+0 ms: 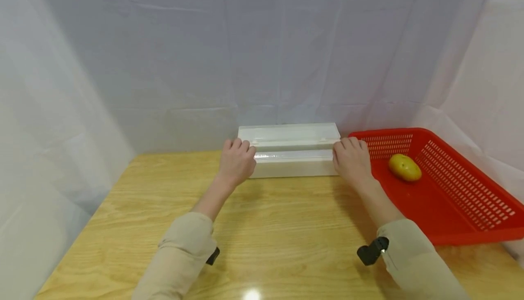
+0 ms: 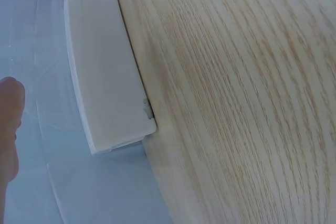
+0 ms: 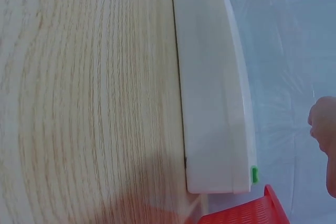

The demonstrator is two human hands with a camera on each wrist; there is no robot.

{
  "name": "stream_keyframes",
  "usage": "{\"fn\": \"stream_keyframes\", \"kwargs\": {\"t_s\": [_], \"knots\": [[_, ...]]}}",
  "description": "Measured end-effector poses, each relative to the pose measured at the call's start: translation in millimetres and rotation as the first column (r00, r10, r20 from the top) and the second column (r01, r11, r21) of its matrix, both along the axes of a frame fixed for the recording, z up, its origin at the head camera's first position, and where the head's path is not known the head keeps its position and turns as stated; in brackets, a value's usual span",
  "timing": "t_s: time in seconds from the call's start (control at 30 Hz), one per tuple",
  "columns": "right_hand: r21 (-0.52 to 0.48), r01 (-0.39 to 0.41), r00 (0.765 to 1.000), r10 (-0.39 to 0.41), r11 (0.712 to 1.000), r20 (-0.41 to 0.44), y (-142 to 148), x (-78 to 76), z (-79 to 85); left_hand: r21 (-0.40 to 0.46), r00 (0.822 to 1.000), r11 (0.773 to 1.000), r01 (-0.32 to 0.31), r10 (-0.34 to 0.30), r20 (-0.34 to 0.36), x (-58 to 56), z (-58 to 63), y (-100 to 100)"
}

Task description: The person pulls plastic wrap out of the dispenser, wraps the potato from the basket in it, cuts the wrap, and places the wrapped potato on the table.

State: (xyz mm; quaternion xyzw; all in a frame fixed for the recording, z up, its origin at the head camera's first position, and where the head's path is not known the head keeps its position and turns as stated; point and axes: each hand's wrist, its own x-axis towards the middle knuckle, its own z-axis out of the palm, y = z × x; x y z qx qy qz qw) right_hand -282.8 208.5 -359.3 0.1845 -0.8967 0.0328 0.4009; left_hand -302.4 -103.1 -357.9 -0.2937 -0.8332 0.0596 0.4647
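A long white cling film dispenser box (image 1: 295,168) stands at the table's far edge, its lid (image 1: 288,132) raised behind. Clear cling film (image 1: 294,143) stretches between both hands above the box, faint and partly lost against the white lid. My left hand (image 1: 238,161), fingers curled, pinches the film at the box's left end. At the right end my right hand (image 1: 352,159) grips the film's other side, its fingers also curled. Both wrist views show the hands raised off the box front; the fingertips are mostly hidden.
A red slotted basket (image 1: 434,213) stands at the right, close to the box's right end and my right forearm. One yellow potato-like item (image 1: 404,167) lies in it. Pale sheeting (image 1: 262,54) hangs behind the wooden table (image 1: 286,236) and at both sides.
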Motion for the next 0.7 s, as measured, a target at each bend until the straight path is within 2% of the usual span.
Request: {"fn": "stream_keyframes", "kwargs": {"t_s": [0.13,0.7], "knots": [[-0.022,0.003,1.000,-0.002,1.000,0.014,-0.3,4.1,1.7,-0.010,1.000,1.000,0.005,-0.005,-0.005,3.5,2.7,-1.0],[-0.044,-0.036,0.999,0.035,0.998,-0.023,3.3,16.4,7.6,-0.007,0.998,0.999,0.049,-0.049,-0.046,13.7,10.7,-3.1]]}}
